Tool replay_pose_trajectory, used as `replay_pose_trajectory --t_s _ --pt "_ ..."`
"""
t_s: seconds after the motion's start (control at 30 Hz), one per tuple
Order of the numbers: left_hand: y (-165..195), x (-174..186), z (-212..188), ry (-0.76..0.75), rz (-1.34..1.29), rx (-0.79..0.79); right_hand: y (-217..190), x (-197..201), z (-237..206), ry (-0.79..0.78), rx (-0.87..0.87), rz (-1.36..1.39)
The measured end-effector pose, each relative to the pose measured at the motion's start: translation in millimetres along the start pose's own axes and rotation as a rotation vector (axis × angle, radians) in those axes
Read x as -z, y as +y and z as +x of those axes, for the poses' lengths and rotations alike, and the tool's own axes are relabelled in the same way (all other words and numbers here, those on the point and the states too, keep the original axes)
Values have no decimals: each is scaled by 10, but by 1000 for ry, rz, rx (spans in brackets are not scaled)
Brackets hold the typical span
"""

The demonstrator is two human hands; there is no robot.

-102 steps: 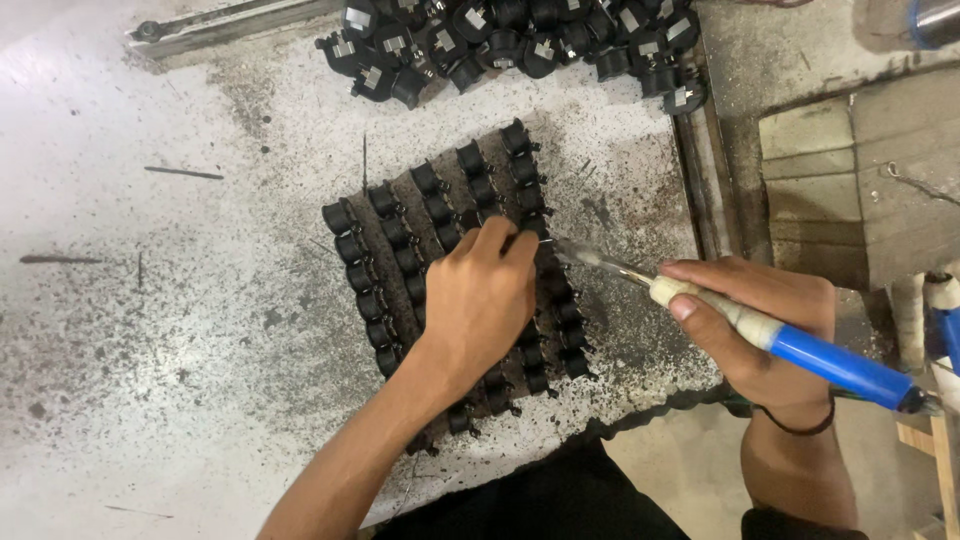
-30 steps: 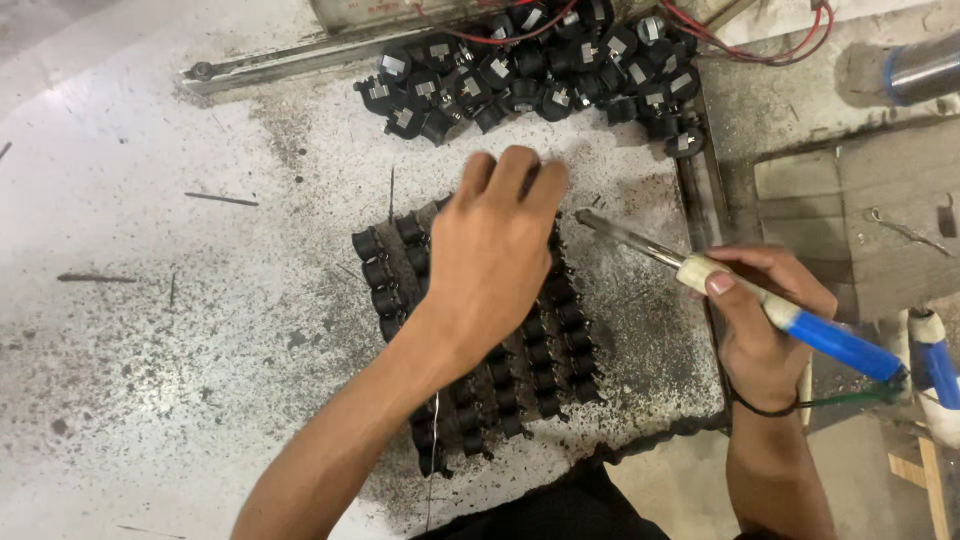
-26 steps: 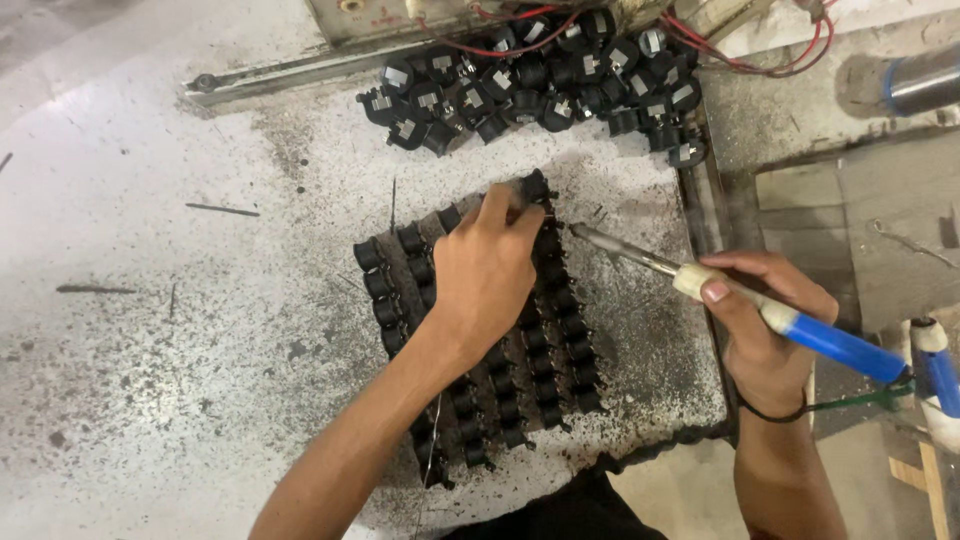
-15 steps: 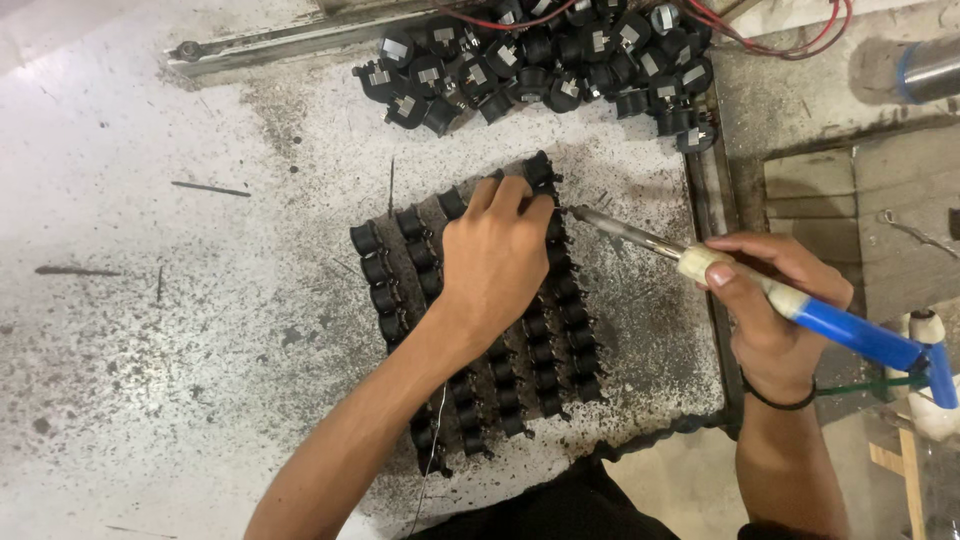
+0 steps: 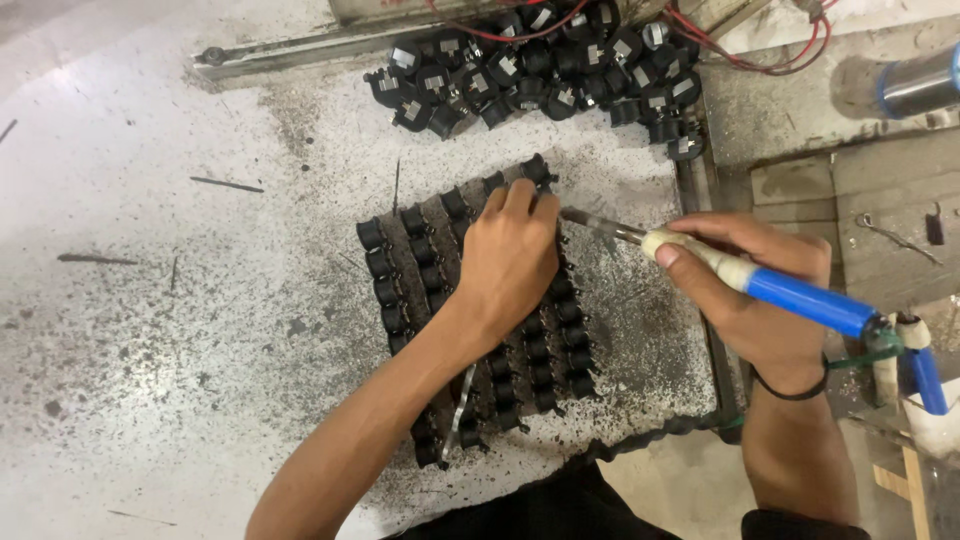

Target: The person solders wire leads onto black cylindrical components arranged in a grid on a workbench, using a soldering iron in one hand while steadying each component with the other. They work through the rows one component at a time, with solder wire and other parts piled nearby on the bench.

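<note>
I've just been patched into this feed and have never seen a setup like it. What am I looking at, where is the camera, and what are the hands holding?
There is no machine here: a person works with two bare hands, and the one camera sits on their head, looking down at a stained, speckled bench.

In the middle lies a block of small black parts set in rows. The left hand lies flat on it, fingers toward its far edge.

The right hand grips a soldering iron with a blue handle. Its metal tip points at the block's far right corner, close to the left fingertips; whether it touches cannot be told.

At the far side lies a loose pile of similar black parts, with red wires running above it.
</note>
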State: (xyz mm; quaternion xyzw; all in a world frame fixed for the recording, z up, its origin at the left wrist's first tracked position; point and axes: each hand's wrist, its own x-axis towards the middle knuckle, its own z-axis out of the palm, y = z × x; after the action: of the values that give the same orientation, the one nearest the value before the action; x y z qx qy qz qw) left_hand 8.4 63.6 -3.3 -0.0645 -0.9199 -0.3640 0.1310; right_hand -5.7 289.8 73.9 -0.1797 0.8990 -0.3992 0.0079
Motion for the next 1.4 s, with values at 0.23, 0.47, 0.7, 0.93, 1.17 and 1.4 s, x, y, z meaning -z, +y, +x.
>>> replay_pose_trajectory --t_s 0.23,0.47,0.7,0.93,1.17,1.4 --pt "231 904 271 266 -174 -68 261 -170 -32 206 -59 486" --pt "-267 70 297 68 121 29 365 -139 95 140 -78 215" --pt "-387 -222 133 58 84 9 286 -139 143 77 -56 168" --pt "-332 -251 182 43 92 -24 192 -129 197 40 21 113" --pt "-45 289 216 -3 -26 108 1 -143 272 29 84 43" --pt "-71 403 471 127 94 -18 127 -81 165 85 84 14"
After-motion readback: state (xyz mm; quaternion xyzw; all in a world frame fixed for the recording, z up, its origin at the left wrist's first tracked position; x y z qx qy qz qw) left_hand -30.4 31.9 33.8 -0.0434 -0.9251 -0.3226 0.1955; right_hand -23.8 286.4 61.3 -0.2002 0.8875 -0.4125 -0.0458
